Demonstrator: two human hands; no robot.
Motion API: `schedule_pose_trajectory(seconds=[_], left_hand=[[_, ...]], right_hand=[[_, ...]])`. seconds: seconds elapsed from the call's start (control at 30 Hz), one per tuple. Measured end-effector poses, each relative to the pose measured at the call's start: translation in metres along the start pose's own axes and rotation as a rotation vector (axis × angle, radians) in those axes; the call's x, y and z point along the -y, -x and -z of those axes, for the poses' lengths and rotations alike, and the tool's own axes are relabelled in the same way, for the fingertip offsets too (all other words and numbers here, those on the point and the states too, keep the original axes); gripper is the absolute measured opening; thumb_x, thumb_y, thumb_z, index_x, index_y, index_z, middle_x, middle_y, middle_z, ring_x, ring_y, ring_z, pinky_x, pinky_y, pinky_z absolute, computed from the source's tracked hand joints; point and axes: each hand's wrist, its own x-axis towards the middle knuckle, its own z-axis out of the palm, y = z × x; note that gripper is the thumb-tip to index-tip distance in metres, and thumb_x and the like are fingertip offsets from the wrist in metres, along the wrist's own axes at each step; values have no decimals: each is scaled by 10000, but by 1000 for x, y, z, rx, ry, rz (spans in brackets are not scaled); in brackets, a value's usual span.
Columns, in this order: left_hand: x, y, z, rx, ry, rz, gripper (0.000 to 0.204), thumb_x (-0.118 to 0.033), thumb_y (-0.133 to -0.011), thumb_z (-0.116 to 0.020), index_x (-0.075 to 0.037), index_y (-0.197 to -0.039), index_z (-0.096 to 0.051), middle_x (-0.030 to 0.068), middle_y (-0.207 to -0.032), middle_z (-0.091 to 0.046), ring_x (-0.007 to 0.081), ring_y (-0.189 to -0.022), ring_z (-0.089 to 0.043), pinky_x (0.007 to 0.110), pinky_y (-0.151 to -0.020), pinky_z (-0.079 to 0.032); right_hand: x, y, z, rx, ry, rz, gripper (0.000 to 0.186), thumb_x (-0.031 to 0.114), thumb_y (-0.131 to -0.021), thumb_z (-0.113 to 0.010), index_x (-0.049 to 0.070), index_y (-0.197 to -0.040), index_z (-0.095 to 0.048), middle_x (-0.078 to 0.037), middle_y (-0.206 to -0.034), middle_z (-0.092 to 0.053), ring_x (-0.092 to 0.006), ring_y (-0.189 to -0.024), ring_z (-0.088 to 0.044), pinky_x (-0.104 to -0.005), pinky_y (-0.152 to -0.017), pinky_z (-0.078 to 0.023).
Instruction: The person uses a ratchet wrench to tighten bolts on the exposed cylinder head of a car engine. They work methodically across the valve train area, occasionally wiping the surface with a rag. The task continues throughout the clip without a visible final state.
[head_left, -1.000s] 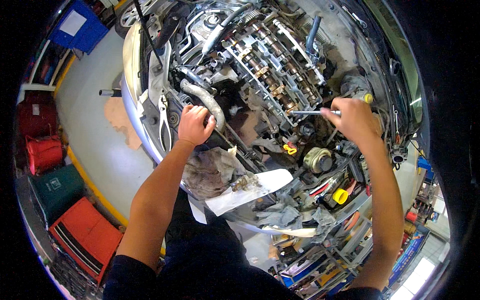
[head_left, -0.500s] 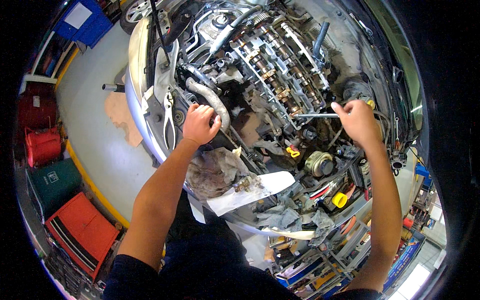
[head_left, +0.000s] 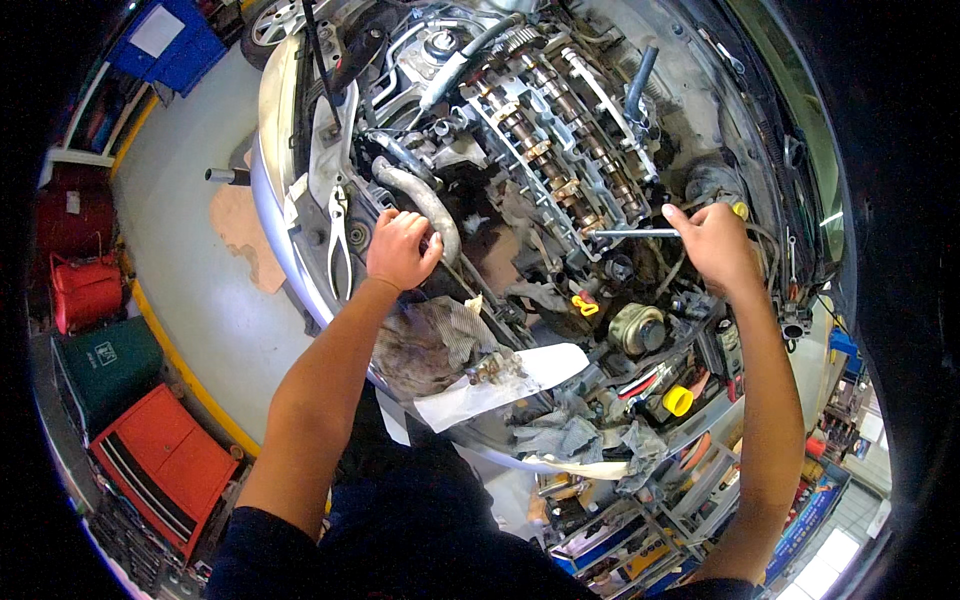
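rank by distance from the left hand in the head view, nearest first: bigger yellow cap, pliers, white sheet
1. Pliers, just left of the left hand.
2. White sheet, below it to the right.
3. Bigger yellow cap, far to the lower right.

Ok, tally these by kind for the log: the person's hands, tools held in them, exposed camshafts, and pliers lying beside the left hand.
Hands: 2 (left hand, right hand)
Held tools: 1 (slim metal tool, right hand)
Camshafts: 2 (left camshaft, right camshaft)
Pliers: 1
Total: 6
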Motion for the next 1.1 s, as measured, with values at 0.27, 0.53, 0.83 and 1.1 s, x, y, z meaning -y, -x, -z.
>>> schedule_pose_trajectory(seconds=[0.27,0.53,0.83,1.1], left_hand=[[0,-2,-1,-9,8,-14,239,-279,-906,-681,-49,-845,-656,132,-853,-648,340,-875,-641,466,-957,-461],[1,-1,-2,-40,4,-20,239,-280,-905,-683,-58,-823,-651,130,-829,-642,344,-861,-636,466,-949,-461],[0,-1,-2,-35,3,-16,250,-290,-910,-684,-50,-845,-657,132,-840,-643,341,-881,-650,471,-970,-463],[2,-1,0,-12,10,-2,235,-289,-908,-686,-74,-826,-639,113,-830,-640,321,-874,-649,463,-970,-457]], right_hand=[[-23,-1,-1,-252,310,828,476,436,-945,-810,-16,-816,-738,-210,-783,-737,-408,-744,-719,-511,-705,-556],[-7,5,-5,12,-15,267,452,390,-893,-875,-53,-918,-791,-209,-865,-779,-318,-786,-759,-427,-751,-578],[-1,11,26,-189,-18,470,208,194,-859,-861,4,-922,-802,-181,-817,-763,-312,-736,-742,-410,-713,-556],[48,-26,24,-311,-97,440,264,260,-847,-870,19,-940,-815,-211,-859,-773,-357,-797,-761,-432,-758,-583]])
